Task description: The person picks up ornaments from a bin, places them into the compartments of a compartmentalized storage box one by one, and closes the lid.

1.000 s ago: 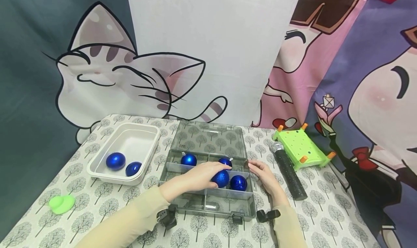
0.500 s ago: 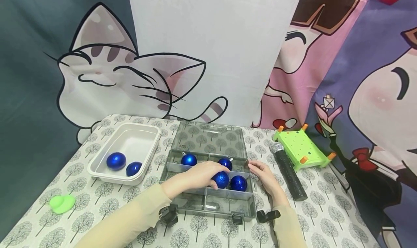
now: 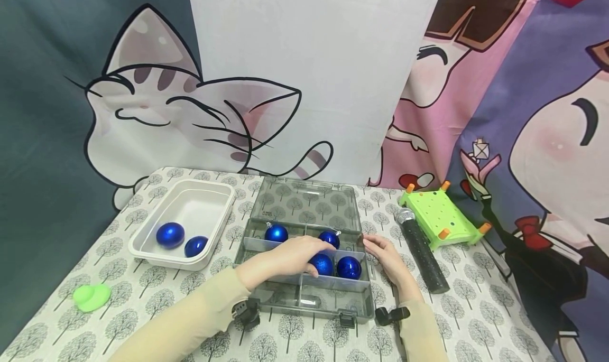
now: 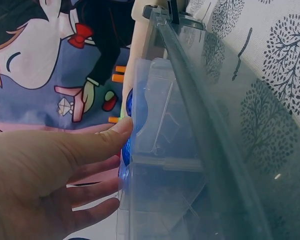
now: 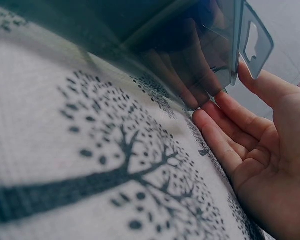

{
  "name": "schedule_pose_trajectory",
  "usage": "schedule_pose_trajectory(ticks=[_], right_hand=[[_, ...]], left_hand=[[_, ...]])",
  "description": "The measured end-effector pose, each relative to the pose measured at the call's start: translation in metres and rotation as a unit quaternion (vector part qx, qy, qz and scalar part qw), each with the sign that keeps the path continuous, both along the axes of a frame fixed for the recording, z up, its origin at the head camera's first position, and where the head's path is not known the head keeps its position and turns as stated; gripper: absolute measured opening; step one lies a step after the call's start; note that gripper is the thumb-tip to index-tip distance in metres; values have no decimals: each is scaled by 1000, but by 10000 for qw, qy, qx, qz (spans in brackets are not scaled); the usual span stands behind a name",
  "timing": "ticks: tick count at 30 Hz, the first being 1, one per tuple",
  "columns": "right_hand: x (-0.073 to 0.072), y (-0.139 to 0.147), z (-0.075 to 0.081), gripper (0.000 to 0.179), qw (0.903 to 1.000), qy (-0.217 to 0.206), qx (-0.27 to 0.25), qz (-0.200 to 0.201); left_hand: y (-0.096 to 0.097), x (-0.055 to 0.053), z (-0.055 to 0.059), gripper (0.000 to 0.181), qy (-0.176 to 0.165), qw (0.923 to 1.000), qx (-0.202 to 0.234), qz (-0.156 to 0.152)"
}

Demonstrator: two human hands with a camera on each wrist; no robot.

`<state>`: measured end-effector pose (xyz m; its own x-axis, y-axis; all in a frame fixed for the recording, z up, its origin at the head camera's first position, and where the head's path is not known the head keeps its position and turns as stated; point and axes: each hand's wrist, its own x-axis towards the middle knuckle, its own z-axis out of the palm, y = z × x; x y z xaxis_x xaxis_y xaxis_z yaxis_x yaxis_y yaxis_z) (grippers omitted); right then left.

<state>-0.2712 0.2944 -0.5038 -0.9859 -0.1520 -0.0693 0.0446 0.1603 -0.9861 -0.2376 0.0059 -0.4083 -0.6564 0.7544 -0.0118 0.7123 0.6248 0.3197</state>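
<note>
A smoky clear divider box (image 3: 328,304) lies with its lid (image 3: 304,206) folded back. Blue baubles sit in it: one bauble (image 3: 276,233) at back left, another (image 3: 329,239) at back right, and two in the middle row. My left hand (image 3: 290,256) hovers over that row, thumb and fingers parted around the textured bauble (image 3: 322,265); beside it lies a shiny bauble (image 3: 349,268). In the left wrist view the thumb is near the translucent divider (image 4: 157,110). My right hand (image 3: 387,256) touches the box's right side with extended fingertips, seen close in the right wrist view.
At left stands a white tray (image 3: 228,203) holding two blue baubles (image 3: 170,235). A small green toy (image 3: 91,297) lies in front of it. To the right are a black microphone (image 3: 423,253) and a green board (image 3: 442,214) with orange legs. A printed curtain hangs behind.
The textured bauble has sunk slightly into the middle row, while my left hand has stayed almost in place. My right hand keeps its spot at the box's side.
</note>
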Motion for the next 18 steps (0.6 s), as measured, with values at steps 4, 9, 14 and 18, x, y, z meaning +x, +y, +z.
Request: schedule_pose_trajectory(ticks=[4,9,14,18], right_hand=[[0,-1,0,43,10000,-21,6,-88],[-1,0,-1,43,9999,-30,-14,-105],[-1,0,-1,43,9999,-49,40,-111],[-1,0,-1,43,9999,-50,87,-111]], left_hand=[[-2,1,0,63,-40,9999,109,-13],[-7,4,6,49,-120,9989,445,25],[-15,6,17,38,-161,9968,776,125],[-27,3,23,40,-62,9949,972,242]])
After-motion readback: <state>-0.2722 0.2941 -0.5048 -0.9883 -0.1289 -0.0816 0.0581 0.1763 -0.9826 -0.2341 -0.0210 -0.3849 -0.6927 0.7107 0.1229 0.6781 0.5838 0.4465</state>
